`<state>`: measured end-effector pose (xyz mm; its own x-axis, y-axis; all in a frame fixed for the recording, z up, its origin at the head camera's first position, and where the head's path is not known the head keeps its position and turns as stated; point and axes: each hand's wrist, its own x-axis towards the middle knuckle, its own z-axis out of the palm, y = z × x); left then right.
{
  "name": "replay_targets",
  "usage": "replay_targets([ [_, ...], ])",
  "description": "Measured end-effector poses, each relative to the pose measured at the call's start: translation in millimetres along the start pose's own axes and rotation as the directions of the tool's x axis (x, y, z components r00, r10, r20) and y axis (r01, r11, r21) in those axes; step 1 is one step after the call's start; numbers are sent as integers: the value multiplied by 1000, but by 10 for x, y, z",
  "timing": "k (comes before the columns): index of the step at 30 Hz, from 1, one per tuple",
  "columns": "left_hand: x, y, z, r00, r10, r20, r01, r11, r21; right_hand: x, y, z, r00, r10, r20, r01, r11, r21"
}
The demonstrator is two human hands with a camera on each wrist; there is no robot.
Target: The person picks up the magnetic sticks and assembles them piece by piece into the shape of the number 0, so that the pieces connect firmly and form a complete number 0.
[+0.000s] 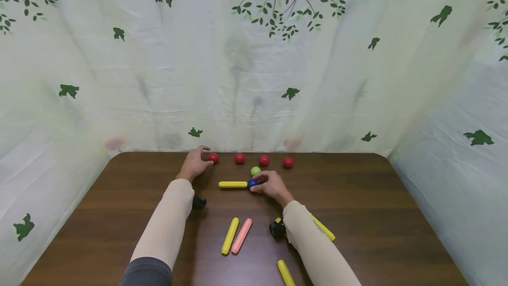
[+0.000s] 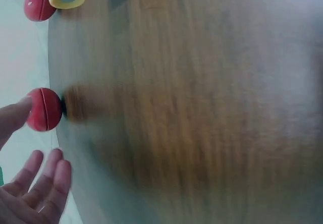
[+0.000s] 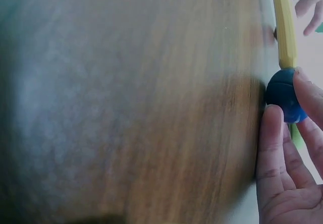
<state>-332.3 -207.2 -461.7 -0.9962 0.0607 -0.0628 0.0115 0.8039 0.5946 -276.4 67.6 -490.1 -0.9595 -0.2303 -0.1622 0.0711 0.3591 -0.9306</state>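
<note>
Desk (image 1: 377, 215): dark wood-grain top, bearing all items below.
Left hand (image 1: 195, 162): far left; grip spread and relaxed, holding nothing; thumb at the first red ball (image 1: 213, 158), contact uncertain, fingers clear of it.
First red ball: on the far edge of the desk, start of a spaced row of four.
Near yellow stick (image 1: 230, 236): lies slanted, nearer the person.
Joined yellow stick (image 1: 233, 184): level, crosswise, its right end meeting the blue ball; left end shows a pale disc in the left wrist view.
Second red ball (image 1: 239, 158): far edge, beyond the joined yellow stick.
Pink stick (image 1: 241, 236): just beside the near yellow stick, similarly slanted.
Blue ball (image 1: 252, 183): at the stick's right end, within the right grip.
Green ball (image 1: 255, 171): just beyond the blue ball; contact unclear.
Third red ball (image 1: 263, 160): far edge.
Right hand (image 1: 271, 184): grip pinching the blue ball between thumb and fingers.
Front yellow stick (image 1: 286, 272): cut by the lower frame edge.
Fourth red ball (image 1: 288, 162): far edge, right end of row.
Covered yellow stick (image 1: 323, 227): partly under the right forearm.
Step in hand: apparently, placing the blue ball and its stick.
Next move: seems to call for a steady right pinch and, for the first red ball, closing the left fingers.
</note>
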Motion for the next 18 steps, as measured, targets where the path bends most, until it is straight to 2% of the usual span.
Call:
replay_targets([
  [3, 58, 42, -4, 998, 25, 66, -31, 995, 93, 19, -3, 1, 1000, 6, -3, -6, 1000, 6],
  [7, 61, 39, -4, 994, 19, 110, -34, 989, 142, 23, -33, 25, 1000, 5, -4, -5, 1000, 2],
  [18, 53, -87, 59, 997, 67, 27, -69, 991, 116, 5, -20, 7, 1000, 11, -10, -11, 1000, 8],
])
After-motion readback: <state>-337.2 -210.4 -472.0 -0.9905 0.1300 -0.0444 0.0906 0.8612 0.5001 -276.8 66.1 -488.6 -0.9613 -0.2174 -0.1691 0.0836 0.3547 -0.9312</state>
